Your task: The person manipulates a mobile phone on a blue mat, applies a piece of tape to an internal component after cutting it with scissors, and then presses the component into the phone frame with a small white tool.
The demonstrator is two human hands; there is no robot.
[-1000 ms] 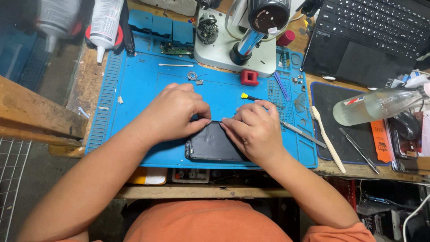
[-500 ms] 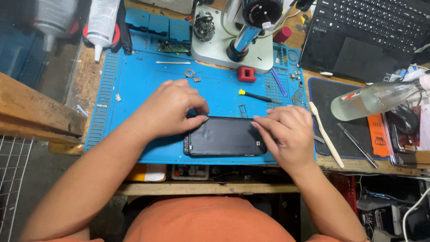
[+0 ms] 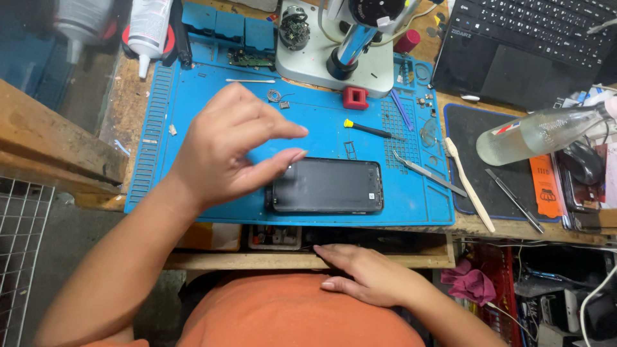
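A black smartphone (image 3: 328,186) lies flat, screen up, on the blue silicone work mat (image 3: 193,109) near its front edge. My left hand (image 3: 225,151) hovers just above the mat to the left of the phone, fingers spread and slightly curled, holding nothing; its fingertips reach over the phone's left end. My right hand (image 3: 369,276) rests low by my orange shirt, under the bench edge, flat with fingers loosely together and empty.
A microscope stand (image 3: 340,51) sits at the mat's back. A screwdriver with a yellow cap (image 3: 373,130), tweezers (image 3: 427,172), a red block (image 3: 355,97), a white spudger (image 3: 469,186), a clear bottle (image 3: 546,132) and a laptop (image 3: 533,45) lie to the right.
Both hands left the phone. My left hand lifted up and opened above the mat. My right hand dropped off the bench down to my lap. The phone stays flat on the mat.
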